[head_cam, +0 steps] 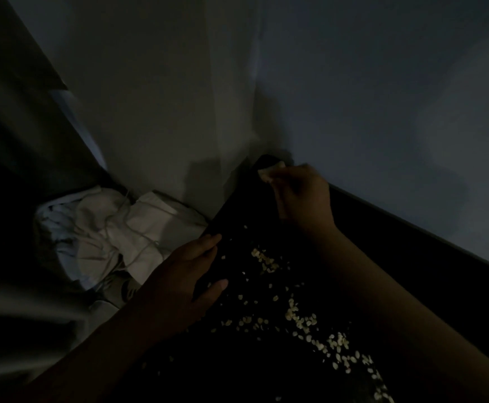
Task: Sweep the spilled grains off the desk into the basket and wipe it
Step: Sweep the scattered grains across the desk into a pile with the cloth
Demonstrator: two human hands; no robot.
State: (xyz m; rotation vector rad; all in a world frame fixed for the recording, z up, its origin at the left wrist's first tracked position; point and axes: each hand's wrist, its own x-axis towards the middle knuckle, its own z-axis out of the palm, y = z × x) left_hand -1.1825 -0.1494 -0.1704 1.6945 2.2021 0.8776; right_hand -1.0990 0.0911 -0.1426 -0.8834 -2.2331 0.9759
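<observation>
Dim walls corner a dark desk (397, 242) strewn with pale grains (298, 315) across its middle and near side. The left hand (185, 274) rests on the desk's left edge, fingers fairly straight. The right hand (301, 196) pinches a pale wad (268, 173) at the far corner.

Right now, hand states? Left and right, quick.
Left hand: open, fingers straight, resting at the desk edge.
Right hand: fingers curled, pinching a small pale wad; cloth or tissue, too dark to tell.
</observation>
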